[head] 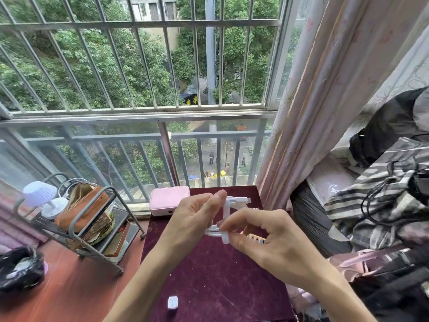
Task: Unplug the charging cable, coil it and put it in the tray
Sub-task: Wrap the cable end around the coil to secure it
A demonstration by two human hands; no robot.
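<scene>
A white charging cable [226, 213] is bunched into loops above the dark red table [209, 275]. My left hand [195, 219] grips the loops from the left, with a plug end sticking out past my fingertips toward the window. My right hand [262, 235] pinches a white connector at the lower end of the bundle. A pink box-like case [168, 199] sits at the table's far left corner by the window. A small white charger block [173, 302] lies on the table near its front edge.
A metal rack [76, 219] with a brown pouch, books and a small white lamp [43, 198] stands on the left. A black bag [21, 268] lies at the far left. Curtains [325, 101] and piled clothes [383, 205] crowd the right side. A white comb-like item lies under my right hand.
</scene>
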